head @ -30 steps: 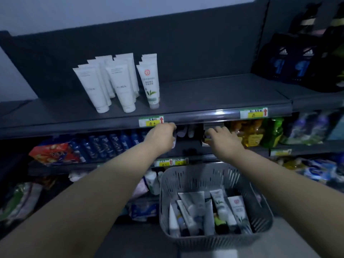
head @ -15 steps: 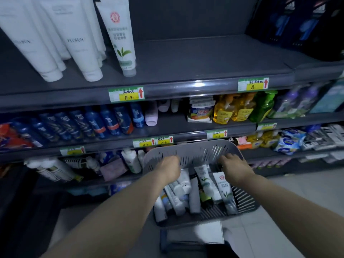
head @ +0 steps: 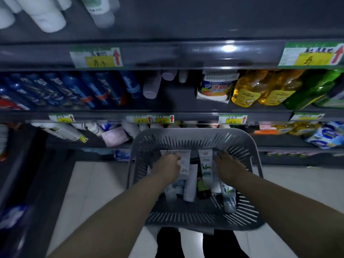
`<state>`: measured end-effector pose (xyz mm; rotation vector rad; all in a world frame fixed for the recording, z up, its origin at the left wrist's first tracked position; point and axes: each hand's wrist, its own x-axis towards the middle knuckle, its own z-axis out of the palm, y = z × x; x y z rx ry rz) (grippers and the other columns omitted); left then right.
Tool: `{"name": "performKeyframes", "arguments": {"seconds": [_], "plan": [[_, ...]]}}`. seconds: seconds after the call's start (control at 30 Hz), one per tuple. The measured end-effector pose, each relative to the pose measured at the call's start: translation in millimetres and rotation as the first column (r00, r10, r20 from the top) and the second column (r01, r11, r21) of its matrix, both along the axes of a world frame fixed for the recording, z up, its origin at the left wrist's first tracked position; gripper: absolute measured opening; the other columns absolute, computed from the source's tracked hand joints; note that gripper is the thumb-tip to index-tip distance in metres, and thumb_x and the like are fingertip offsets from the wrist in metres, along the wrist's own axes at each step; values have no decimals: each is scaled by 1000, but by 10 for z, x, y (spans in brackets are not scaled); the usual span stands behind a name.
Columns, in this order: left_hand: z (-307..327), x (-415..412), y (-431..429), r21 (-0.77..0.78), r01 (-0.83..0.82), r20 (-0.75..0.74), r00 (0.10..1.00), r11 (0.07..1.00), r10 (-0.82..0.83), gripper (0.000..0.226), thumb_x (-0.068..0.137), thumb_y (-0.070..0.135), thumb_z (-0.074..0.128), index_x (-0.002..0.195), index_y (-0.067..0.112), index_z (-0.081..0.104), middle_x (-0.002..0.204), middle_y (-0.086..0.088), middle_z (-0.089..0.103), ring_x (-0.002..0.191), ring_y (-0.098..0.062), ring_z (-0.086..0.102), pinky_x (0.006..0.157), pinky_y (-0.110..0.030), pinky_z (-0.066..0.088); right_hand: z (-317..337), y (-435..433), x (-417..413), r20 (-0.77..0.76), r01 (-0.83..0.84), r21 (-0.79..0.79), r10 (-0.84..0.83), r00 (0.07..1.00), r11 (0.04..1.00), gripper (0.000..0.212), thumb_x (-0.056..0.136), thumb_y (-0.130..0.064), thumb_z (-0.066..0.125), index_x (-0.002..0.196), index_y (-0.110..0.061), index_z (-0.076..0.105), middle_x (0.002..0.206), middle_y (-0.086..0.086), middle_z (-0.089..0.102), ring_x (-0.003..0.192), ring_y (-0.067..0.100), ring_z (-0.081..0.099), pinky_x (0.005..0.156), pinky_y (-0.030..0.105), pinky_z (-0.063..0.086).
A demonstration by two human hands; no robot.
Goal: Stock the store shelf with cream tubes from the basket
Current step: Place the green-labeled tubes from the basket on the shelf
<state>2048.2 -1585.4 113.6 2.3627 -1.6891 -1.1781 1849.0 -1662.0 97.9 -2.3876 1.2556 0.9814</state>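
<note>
A grey slotted basket (head: 193, 138) stands below me in front of the shelves and holds several cream tubes. My left hand (head: 167, 168) reaches into its left side, fingers curled round a white cream tube (head: 184, 162). My right hand (head: 229, 166) reaches into the right side, its fingers stretched down onto the tubes; a leaf-printed tube (head: 228, 194) sticks out from under it. Another leaf-printed tube (head: 206, 164) lies between my hands. White tubes (head: 46, 19) stand on the dark top shelf (head: 186, 25) at upper left.
Below the top shelf sit blue bottles (head: 74, 90), a white tub (head: 216, 86) and yellow bottles (head: 247, 90). Lower shelves carry bottles and packets (head: 327, 135). Price labels (head: 95, 57) line the shelf edges. Pale floor tiles (head: 93, 183) lie left of the basket.
My hands came down from under the top shelf into the basket. The view tilted down and closer. My left hand now grips a white tube.
</note>
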Motion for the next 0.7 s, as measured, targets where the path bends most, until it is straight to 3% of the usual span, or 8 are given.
{"name": "performKeyframes", "arguments": {"seconds": [0.1,0.17,0.23,0.3,0.5,0.7], "plan": [[-73,-59,-21,-12,-30,-22,999,999,30,37,100,10,45,137,9,49,144,-11,47,129,-24,47,105,-26,39,-51,-67,-53,-64,-71,-14,70,995,997,58,101,-17,35,151,-1,12,159,16,11,148,33,7,117,45,20],[-121,-103,-42,-31,-34,-30,999,999,33,39,101,11,45,140,10,47,146,-10,46,129,-23,48,106,-26,38,-40,-80,-58,-45,-66,-33,64,997,997,50,99,-12,35,147,1,25,152,20,29,142,34,26,115,44,23],[-147,-153,-77,-50,-47,-33,998,998,45,38,101,11,45,138,11,49,144,-9,49,127,-22,50,104,-26,40,-32,-76,-61,-18,-49,-66,48,999,997,42,95,-7,39,137,-2,41,137,18,48,126,32,45,109,41,31],[-169,-193,-124,-62,-51,-29,998,997,49,38,101,11,44,138,13,50,144,-7,50,127,-21,50,103,-25,40,-10,-68,-71,32,8,-61,-6,999,998,42,92,-4,43,134,-5,44,133,17,49,119,32,50,101,39,38],[-156,-356,-292,-52,-56,-31,998,997,54,35,100,8,45,133,13,55,138,-10,54,120,-28,54,92,-28,45,189,8,-183,215,219,277,-282,935,936,43,98,-5,44,140,-13,46,145,13,45,128,28,48,100,29,39],[-212,-584,-485,15,21,-40,999,1000,-21,27,91,1,47,113,4,64,120,-15,61,111,-30,58,86,-32,48,527,57,-316,370,325,109,-342,864,939,46,88,1,45,128,-20,54,111,16,65,100,33,62,81,40,53]]}}
